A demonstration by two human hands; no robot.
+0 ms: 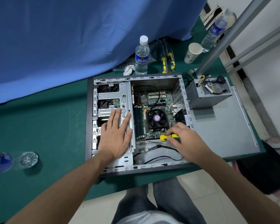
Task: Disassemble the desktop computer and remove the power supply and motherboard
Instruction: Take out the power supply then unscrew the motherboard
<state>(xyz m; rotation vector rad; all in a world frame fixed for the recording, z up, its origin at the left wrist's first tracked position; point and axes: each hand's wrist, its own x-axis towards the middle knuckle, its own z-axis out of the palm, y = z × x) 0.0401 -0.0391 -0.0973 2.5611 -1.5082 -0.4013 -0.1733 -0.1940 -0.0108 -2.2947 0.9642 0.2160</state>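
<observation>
Here the open grey metal desktop computer case (136, 78) lies on its side on the green-covered desk (39, 126), with the green motherboard (153, 101) and its black cooling fan (157, 118) inside. The left hand (116, 135) rests flat, fingers straight, on the silver drive cage (113, 94), while the right hand (183, 138) grips a yellow-and-green screwdriver handle (166, 136) over the board's near edge. The grey perforated power supply box (208, 92) sits outside the case, on the removed grey side panel (225, 131) to its right.
</observation>
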